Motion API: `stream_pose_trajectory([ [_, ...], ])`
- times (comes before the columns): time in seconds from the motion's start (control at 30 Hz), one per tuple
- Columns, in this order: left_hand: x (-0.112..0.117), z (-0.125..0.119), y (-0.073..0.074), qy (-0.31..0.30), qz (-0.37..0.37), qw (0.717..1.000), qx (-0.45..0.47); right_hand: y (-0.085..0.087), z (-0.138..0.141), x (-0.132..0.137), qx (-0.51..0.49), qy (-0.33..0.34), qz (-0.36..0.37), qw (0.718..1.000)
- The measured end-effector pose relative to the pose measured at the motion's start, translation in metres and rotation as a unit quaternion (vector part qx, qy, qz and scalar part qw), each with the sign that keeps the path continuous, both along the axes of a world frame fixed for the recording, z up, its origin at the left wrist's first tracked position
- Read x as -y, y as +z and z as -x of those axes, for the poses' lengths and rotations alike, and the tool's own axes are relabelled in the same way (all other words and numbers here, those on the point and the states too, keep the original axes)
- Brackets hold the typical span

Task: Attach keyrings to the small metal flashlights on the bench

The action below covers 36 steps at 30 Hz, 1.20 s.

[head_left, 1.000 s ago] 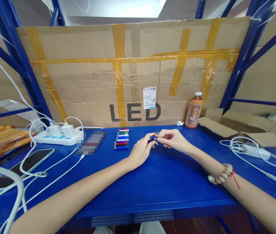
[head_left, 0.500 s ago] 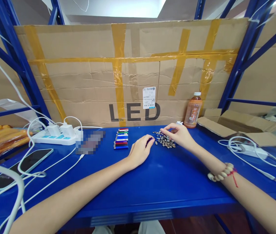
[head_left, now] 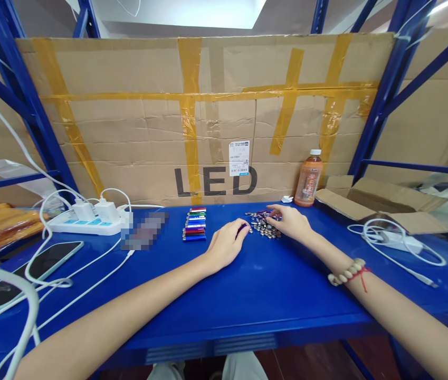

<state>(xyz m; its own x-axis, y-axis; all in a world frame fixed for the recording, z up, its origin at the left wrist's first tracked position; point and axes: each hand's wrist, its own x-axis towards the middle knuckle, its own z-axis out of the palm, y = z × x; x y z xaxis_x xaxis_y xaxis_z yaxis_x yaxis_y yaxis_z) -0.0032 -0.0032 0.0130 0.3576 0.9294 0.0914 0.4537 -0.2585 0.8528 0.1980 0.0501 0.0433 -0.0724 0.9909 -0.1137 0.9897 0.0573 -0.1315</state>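
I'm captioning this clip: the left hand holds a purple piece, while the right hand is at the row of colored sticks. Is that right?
Not quite. The head view shows the right hand at the pile of small shiny parts, not at the row of colored sticks. The left hand does hold a purple piece.

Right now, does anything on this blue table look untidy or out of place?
Yes, mildly: small metal pieces lie in a loose heap by the right hand, looking scattered compared with the neatly lined-up coloured tubes.
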Motion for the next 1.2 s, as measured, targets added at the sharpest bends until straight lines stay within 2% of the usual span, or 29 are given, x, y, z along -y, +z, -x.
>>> stream_pose_trajectory([
  [0.23,0.000,0.000,0.000,-0.002,-0.003,1.000,0.002,-0.008,-0.004,-0.003,0.015,0.077,0.027,0.997],
  [0.6,0.001,-0.001,0.004,0.001,0.001,1.000,-0.012,-0.007,-0.001,0.000,0.065,0.069,0.022,0.995],
  [0.7,0.001,-0.001,0.004,0.001,0.003,1.000,-0.014,-0.007,-0.003,-0.001,0.060,0.081,0.038,0.994],
  [0.93,0.001,0.000,0.005,0.000,-0.001,1.000,-0.011,-0.007,-0.004,-0.004,0.011,0.075,0.014,0.997],
  [1.2,0.001,0.000,0.004,0.000,-0.002,1.000,-0.013,-0.014,-0.005,-0.003,0.054,0.089,0.022,0.994],
])
